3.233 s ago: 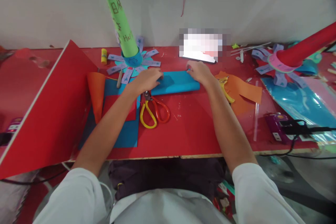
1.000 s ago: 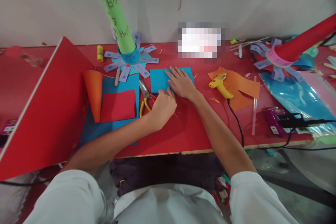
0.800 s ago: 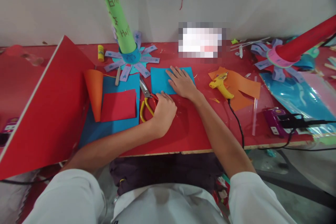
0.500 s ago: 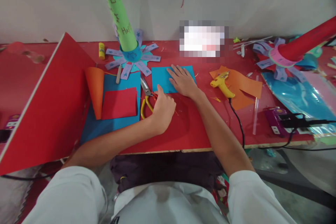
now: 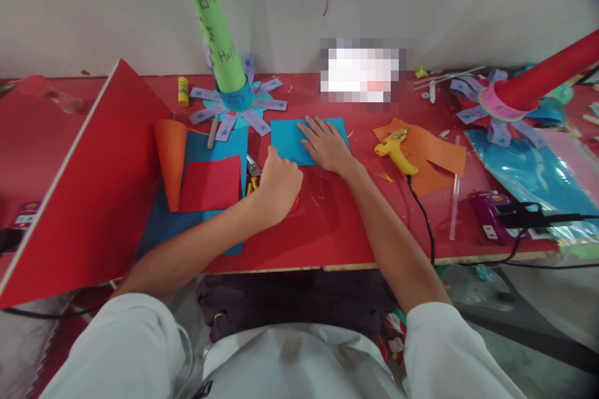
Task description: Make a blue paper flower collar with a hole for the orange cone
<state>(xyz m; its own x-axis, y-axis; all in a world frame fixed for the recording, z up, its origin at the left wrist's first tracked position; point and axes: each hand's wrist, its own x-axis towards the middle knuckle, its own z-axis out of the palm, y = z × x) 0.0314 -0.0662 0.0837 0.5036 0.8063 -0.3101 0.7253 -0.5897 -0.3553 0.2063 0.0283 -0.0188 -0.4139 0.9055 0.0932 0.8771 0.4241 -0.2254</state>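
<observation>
My right hand [image 5: 326,144] lies flat, fingers spread, on a bright blue folded-looking paper [image 5: 285,137]. My left hand [image 5: 279,190] is curled over the handles of a pair of scissors [image 5: 253,166], just left of that paper's lower corner. The scissors' metal blades point up and left from under the fist. A bit of yellow handle shows on one side and a bit of red on the other; the fingers' exact grip is hidden. Beside the left hand, a red paper piece [image 5: 210,184] rests on a larger blue sheet [image 5: 199,234], with an orange paper cone [image 5: 171,159] at its left.
A red board [image 5: 93,193] leans at the left. Behind stand a green paper tube [image 5: 215,31] with purple strips and a glue stick [image 5: 183,91]. At right lie a yellow glue gun [image 5: 397,153], orange paper [image 5: 449,153], a clear stick [image 5: 454,199] and a purple power strip [image 5: 489,217].
My left hand has moved left and closed over the scissors' handles. The scissors have shifted left and nearer, and the large blue sheet's edge has shifted slightly. My right hand stays put.
</observation>
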